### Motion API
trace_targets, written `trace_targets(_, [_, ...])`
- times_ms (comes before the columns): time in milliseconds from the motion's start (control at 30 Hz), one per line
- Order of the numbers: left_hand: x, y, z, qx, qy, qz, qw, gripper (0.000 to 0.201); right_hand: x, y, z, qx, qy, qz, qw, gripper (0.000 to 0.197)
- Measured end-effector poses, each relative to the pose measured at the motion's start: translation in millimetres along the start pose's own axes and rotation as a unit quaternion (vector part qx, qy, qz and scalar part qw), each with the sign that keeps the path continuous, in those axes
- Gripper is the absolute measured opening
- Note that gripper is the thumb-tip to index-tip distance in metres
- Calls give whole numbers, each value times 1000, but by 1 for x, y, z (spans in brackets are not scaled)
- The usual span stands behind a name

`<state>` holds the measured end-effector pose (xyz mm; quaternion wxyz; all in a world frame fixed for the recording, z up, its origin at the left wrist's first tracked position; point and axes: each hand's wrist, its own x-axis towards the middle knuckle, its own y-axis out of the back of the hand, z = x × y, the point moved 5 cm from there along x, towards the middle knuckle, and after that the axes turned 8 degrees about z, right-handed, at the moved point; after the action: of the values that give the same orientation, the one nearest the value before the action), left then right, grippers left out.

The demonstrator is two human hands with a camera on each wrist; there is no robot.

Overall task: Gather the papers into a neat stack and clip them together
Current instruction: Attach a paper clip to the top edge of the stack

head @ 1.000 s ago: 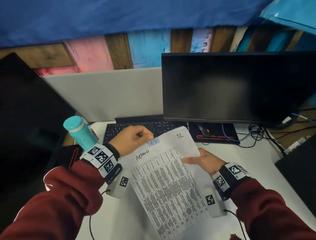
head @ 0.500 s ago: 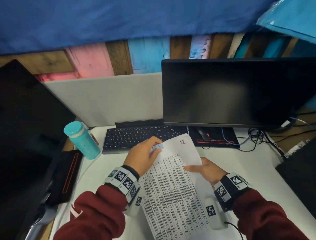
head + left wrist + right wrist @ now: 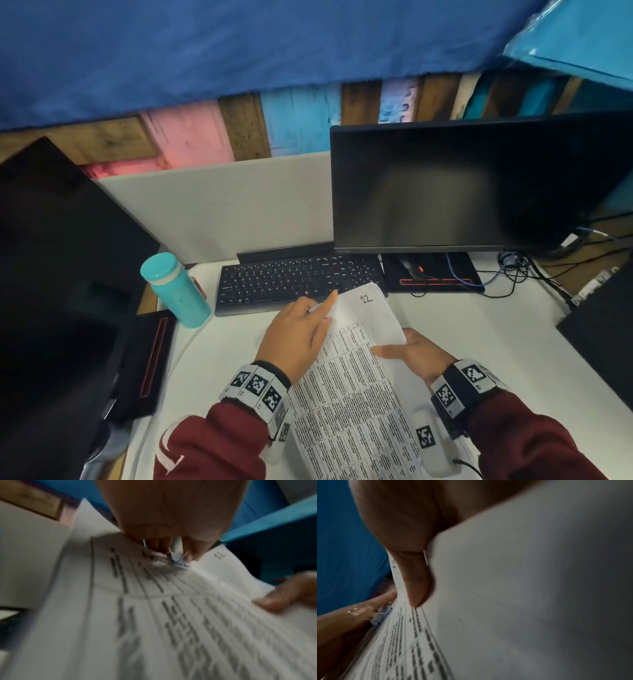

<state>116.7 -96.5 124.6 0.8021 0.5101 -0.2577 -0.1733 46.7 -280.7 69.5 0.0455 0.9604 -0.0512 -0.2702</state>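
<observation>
White desk (image 3: 496, 329), front middle: the papers (image 3: 356, 394), a printed-table stack held tilted off the surface with its far end over the front edge of the black keyboard (image 3: 294, 279), "12" handwritten at the top corner, other print too blurred to read. Right hand (image 3: 416, 354) grips the stack's right edge, thumb on top and fingers hidden under the sheets; left hand (image 3: 298, 337) lies palm-down over the top left corner, index finger extended, fingers pinching the wire handles of a pale blue binder clip (image 3: 180, 561) seated on the papers' top edge.
</observation>
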Motion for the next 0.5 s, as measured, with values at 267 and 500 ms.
trace_targets(267, [6,30,-30,-286,149,-54,945,38,-9,-19,-9,2,20,2,1000,14])
trace_targets(500, [-2,38,-48,-367,248,-147,884,51,-15,-31,-10,-8,20,0,1000,13])
